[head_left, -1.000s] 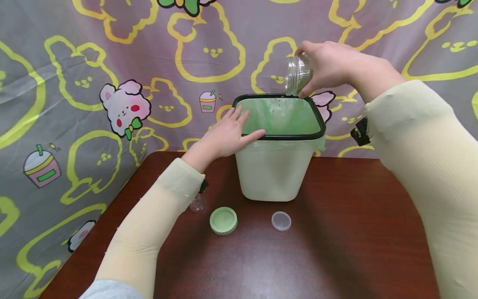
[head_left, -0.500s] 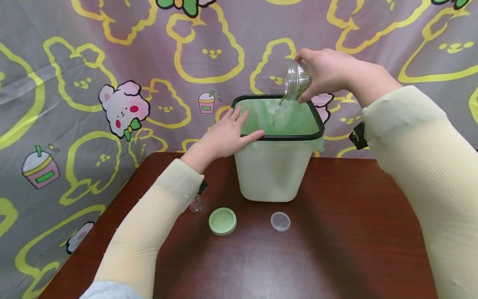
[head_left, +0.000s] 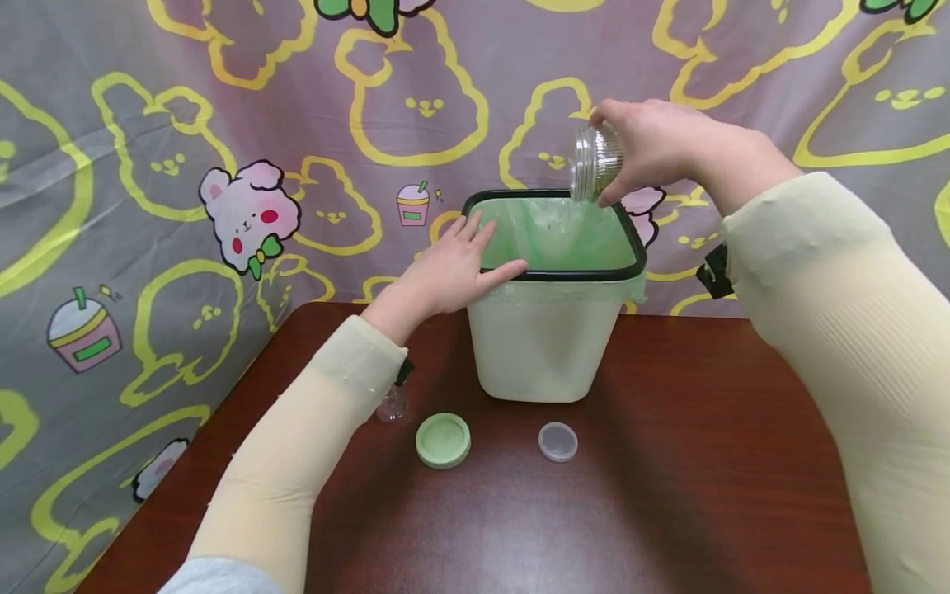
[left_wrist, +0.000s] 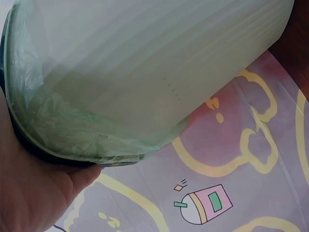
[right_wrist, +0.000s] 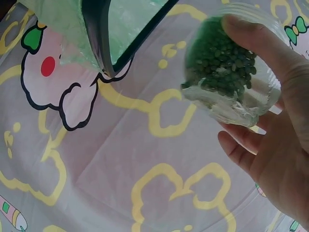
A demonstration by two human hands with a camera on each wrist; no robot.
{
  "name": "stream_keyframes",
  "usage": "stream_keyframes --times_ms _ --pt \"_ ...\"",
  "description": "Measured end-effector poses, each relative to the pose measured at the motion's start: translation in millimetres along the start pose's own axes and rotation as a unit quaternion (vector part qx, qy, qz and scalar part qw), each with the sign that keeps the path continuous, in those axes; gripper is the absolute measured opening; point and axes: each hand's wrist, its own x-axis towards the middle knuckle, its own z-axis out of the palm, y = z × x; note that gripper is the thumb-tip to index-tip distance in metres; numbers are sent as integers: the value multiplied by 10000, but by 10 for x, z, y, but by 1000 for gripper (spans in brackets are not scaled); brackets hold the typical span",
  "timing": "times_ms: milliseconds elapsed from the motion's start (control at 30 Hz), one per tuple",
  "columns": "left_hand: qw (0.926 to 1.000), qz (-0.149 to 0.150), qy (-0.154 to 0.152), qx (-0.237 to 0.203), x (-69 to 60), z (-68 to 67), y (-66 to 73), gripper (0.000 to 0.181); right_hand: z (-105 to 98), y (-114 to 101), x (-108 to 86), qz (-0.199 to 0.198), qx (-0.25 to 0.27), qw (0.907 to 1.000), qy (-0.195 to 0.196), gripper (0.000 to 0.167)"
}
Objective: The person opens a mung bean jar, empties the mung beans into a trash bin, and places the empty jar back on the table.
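Note:
My right hand (head_left: 660, 144) grips a clear ribbed jar (head_left: 597, 162) by its base end, above the right back part of a pale wastebasket (head_left: 545, 342). The jar lies on its side, its threaded mouth pointing left over the opening. Through its wall, small green beans (right_wrist: 222, 60) show in the right wrist view. A thin green bag (head_left: 519, 235) lines the wastebasket and folds over below the black rim. At the left side of that rim rests my left hand (head_left: 449, 268), fingers straight and thumb spread along the front edge. The wastebasket's bottom is hidden.
On the brown table (head_left: 475, 528) in front of the wastebasket lie a round light-green lid (head_left: 443, 440) and a small translucent disc (head_left: 557, 442). A clear rounded object (head_left: 393, 404) is partly hidden by my left sleeve. A patterned cloth (head_left: 416, 74) hangs close behind.
The jar has come down slightly since a second ago. Half a second ago beans were falling from its mouth; now none are seen falling. My left hand stays on the rim.

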Motion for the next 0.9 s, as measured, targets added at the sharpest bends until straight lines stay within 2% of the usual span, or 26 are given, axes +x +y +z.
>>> stream_keyframes --times_ms 233,400,900 --pt "10000 10 -22 -19 -4 -7 0 95 -42 -17 -23 74 -28 9989 463 97" --pt "10000 -25 -44 -46 -5 -13 -4 95 -60 -49 -15 96 -71 9996 254 98" --pt "9999 -77 -66 31 -4 -17 13 96 -26 -9 -3 8 -160 9998 77 97"
